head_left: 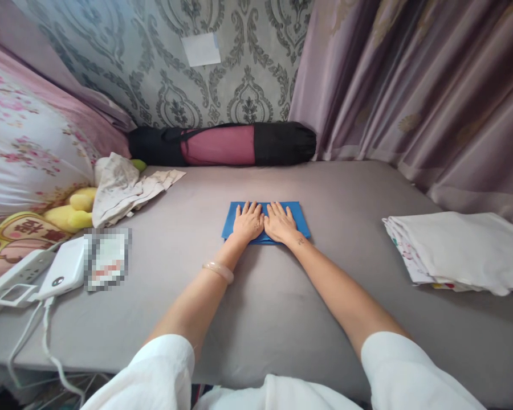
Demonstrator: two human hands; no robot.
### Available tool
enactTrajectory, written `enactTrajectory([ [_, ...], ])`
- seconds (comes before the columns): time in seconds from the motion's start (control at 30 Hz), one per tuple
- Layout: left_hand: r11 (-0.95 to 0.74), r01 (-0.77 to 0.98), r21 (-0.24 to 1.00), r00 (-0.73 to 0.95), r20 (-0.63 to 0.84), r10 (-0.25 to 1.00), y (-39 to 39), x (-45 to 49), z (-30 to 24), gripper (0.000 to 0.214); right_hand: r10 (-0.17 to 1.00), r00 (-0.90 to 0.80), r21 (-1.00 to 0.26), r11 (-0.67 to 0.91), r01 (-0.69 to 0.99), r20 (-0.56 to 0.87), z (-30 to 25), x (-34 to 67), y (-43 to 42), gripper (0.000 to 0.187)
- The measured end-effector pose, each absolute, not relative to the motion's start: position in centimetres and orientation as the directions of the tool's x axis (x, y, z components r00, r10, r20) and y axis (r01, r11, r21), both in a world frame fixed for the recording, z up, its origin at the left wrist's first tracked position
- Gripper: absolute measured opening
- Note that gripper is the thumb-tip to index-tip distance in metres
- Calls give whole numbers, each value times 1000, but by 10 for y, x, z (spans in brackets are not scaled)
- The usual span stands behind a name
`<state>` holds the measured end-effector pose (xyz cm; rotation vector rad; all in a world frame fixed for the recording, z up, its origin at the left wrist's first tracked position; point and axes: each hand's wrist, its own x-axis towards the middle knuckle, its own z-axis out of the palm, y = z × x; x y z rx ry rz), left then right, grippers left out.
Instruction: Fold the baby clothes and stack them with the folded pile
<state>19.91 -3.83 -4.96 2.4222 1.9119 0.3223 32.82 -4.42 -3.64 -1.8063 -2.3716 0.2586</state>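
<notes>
A folded blue cloth (299,219) lies in the middle of the grey-covered surface (325,188), its layers showing along the near edge. My left hand (248,222) presses flat on its left half, fingers stretched forward and a little spread. On the right half rests my right hand (280,221), palm down and just as flat. The two thumbs meet or nearly meet at the middle of the cloth. Neither hand grips anything. A pale bangle (218,271) circles my left wrist.
A folded white cloth stack (461,245) lies at the right. Along the back wall is a black and pink long bag (222,145). To the left are a crumpled light cloth (119,193), yellow plush (72,213), a white power bank (66,267) with cables and a power strip (23,276).
</notes>
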Motion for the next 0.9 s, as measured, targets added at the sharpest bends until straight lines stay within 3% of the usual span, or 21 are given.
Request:
enactTrajectory([
  [0.23,-61,978,199,32,145,989,-40,201,-48,60,998,-56,-232,60,971,27,-39,328,-42,61],
  [0.4,89,960,265,-125,121,985,-41,190,-45,66,999,-7,-242,15,970,33,-39,329,-42,62],
  [0.67,65,931,360,-95,66,993,-42,165,-46,64,995,76,-292,-54,955,66,-46,349,-38,63],
  [0.9,99,934,342,-120,41,992,-41,153,-48,67,987,155,-275,-160,948,-38,-38,370,-39,65],
])
